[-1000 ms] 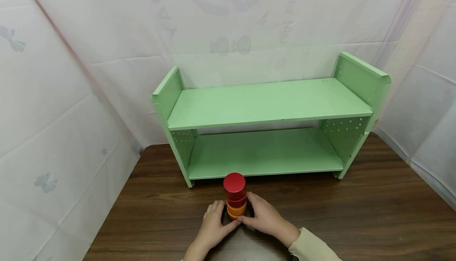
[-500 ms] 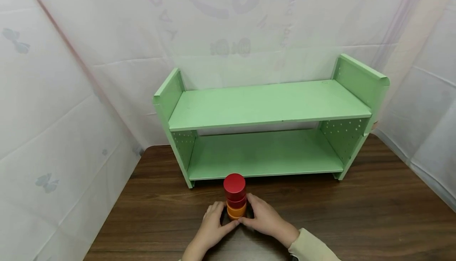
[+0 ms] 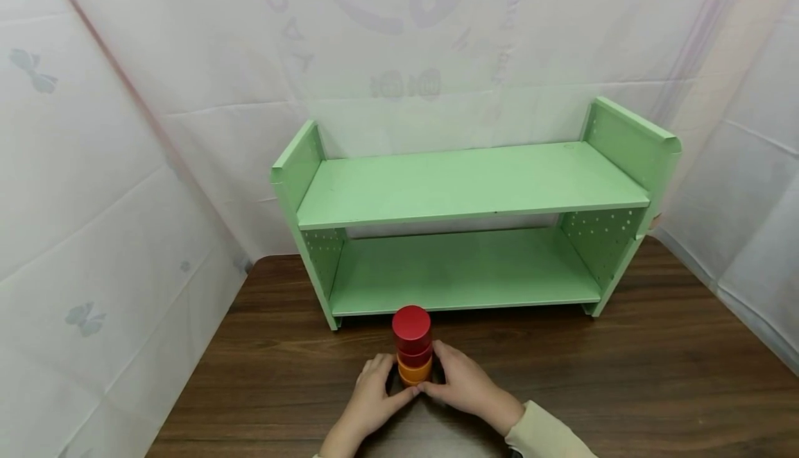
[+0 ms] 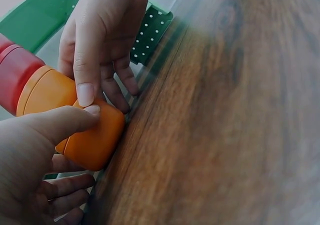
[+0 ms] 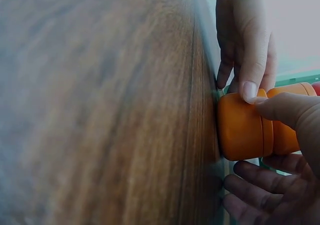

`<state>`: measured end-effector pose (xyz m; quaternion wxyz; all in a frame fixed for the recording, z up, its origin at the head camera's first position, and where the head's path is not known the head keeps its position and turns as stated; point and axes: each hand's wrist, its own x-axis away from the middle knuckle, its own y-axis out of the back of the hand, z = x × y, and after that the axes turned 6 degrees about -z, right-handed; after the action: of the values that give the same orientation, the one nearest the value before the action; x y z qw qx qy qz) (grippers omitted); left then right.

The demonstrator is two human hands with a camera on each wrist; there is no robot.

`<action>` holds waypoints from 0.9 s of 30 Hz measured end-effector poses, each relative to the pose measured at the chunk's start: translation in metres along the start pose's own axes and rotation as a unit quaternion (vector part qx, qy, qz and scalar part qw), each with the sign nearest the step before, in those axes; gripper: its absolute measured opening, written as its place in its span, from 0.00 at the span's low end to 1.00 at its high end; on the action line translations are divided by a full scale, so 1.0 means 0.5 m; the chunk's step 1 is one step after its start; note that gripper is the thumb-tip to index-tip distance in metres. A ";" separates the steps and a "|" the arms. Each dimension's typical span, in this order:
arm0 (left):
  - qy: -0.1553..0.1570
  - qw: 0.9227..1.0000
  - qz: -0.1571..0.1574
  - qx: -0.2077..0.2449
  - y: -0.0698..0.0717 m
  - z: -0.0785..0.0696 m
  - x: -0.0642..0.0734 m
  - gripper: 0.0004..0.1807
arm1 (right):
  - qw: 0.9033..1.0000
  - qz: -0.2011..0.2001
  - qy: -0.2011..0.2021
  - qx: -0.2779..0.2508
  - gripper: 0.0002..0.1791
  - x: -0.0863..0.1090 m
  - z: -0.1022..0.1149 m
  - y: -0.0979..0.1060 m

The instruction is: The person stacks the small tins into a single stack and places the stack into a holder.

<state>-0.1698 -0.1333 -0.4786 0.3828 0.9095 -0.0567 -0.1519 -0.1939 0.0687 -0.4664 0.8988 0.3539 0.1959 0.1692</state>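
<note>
A stack of small round lidded canisters stands upright on the wooden table, with red canisters (image 3: 412,327) on top of orange ones. My left hand (image 3: 370,397) is around the bottom orange canister (image 4: 102,137) from the left, thumb across its front and fingers along its far side. From the right, my right hand (image 3: 467,382) holds the same canister, its fingers curled behind. Both thumb tips meet at the front of it. Just above sits another orange canister (image 5: 285,135), and the left wrist view shows a red canister (image 4: 20,75) beyond that.
Behind the stack stands a green two-tier shelf (image 3: 474,179) with perforated side panels. Its lower board (image 3: 462,270) has a front edge close to the canisters. White cloth walls (image 3: 187,132) enclose the wooden table (image 3: 268,368) at the back and sides.
Both hands keep the same hold, and the canister stack stays in place. Only the head view shifts very slightly.
</note>
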 end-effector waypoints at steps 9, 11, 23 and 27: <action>0.003 1.000 0.001 -0.005 -0.003 0.001 0.000 0.32 | 1.000 -0.003 0.000 0.009 0.30 0.004 -0.001 -0.002; 0.004 1.000 0.003 -0.005 -0.003 0.001 0.000 0.32 | 1.000 -0.002 -0.001 0.009 0.30 0.005 0.000 -0.001; 0.011 1.000 0.009 -0.007 -0.005 -0.002 0.002 0.33 | 1.000 0.002 -0.012 0.007 0.30 0.006 -0.003 -0.004; 0.011 1.000 0.007 -0.006 -0.005 -0.004 0.002 0.32 | 1.000 0.003 -0.014 0.003 0.30 0.006 -0.003 -0.004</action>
<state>-0.1682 -0.1307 -0.4793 0.3903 0.9081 -0.0580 -0.1400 -0.1918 0.0696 -0.4697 0.8999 0.3595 0.1823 0.1664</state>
